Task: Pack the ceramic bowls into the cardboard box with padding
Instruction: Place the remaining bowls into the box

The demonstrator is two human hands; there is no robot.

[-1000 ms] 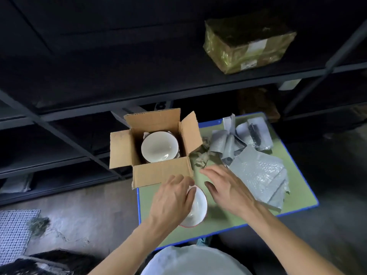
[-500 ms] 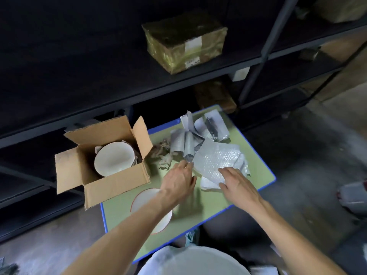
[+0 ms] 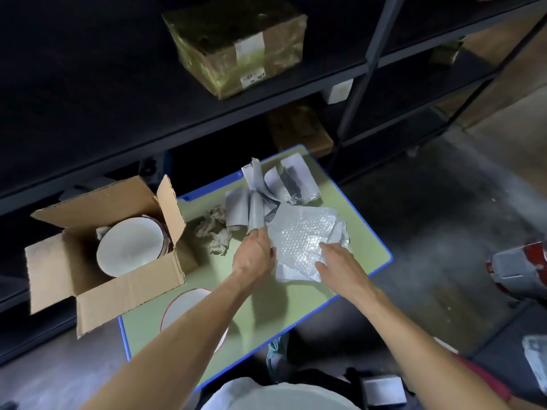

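Observation:
An open cardboard box (image 3: 124, 287) stands at the left edge of the small green table (image 3: 364, 232), with a white ceramic bowl (image 3: 130, 250) inside it. A second white bowl with a red rim (image 3: 183, 306) rests on the table near me, partly hidden under my left forearm. My left hand (image 3: 254, 255) pinches the left edge of a bubble wrap sheet (image 3: 305, 232). My right hand (image 3: 337, 264) lies on the same sheet's near right edge with fingers curled on it.
More grey padding sheets (image 3: 266, 190) and crumpled brown paper (image 3: 214, 232) lie on the table's far half. Dark metal shelving (image 3: 370, 63) rises behind, holding a taped parcel (image 3: 236, 45). A red and grey object (image 3: 521, 267) sits on the floor at the right.
My left hand left the red-rimmed bowl on the table and both hands moved right onto the bubble wrap sheet. The view swung right, so the box now lies further left.

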